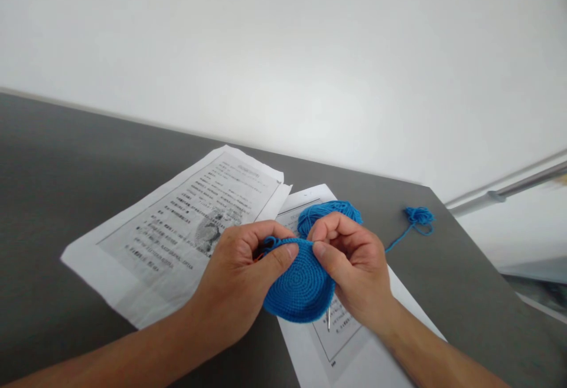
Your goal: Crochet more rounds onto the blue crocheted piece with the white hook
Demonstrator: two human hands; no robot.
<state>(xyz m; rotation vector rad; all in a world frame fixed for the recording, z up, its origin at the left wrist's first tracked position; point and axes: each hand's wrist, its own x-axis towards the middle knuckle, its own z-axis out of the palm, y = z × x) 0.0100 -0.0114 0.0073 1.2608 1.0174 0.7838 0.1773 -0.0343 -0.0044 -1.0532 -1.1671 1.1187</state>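
Between my two hands is a round piece of blue crochet (299,284), its spiral rows facing me. My left hand (252,264) pinches its upper left edge between thumb and fingers. At the upper right edge, my right hand (354,258) pinches the rim with thumb and fingertips. A loop of blue yarn and a bit of orange show by the left fingers. Below the right side of the crochet, the tip of a thin metal crochet hook (329,319) sticks out; its other end is hidden. Behind the piece lies a blue yarn skein (330,212).
Two printed sheets, a left sheet (146,293) with a picture and a right sheet (354,358), lie on the dark grey table (66,199). A small blue yarn bundle (419,217) trails a strand at right. A white wall (266,51) rises behind; a metal rail (509,190) is beyond the right edge.
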